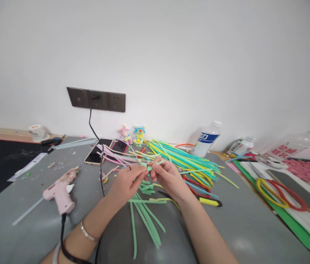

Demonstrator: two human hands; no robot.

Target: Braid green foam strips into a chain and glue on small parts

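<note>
Both hands meet over the middle of the grey table, pinching a light green pipe cleaner (pixel 150 168) between them. My left hand (pixel 129 179) has its thumb and fingers closed on one part of it. On the other side, my right hand (pixel 167 178) grips it with thumb and forefinger, and a short green end sticks out above. Below the hands lie short bent green pieces (pixel 146 187) and several long green pipe cleaners (pixel 146 220). Behind them spreads a bundle of yellow and turquoise pipe cleaners (pixel 182 157), with pink ones (pixel 113 156) to its left.
A pink glue gun (pixel 60 190) lies at left, its black cord (pixel 64 234) running by my left arm. Two small figures (pixel 139 135) and a bottle (pixel 206 139) stand by the wall. A yellow-black cutter (pixel 210 201) and scissors (pixel 281 194) lie at right; phones (pixel 96 152) lie behind.
</note>
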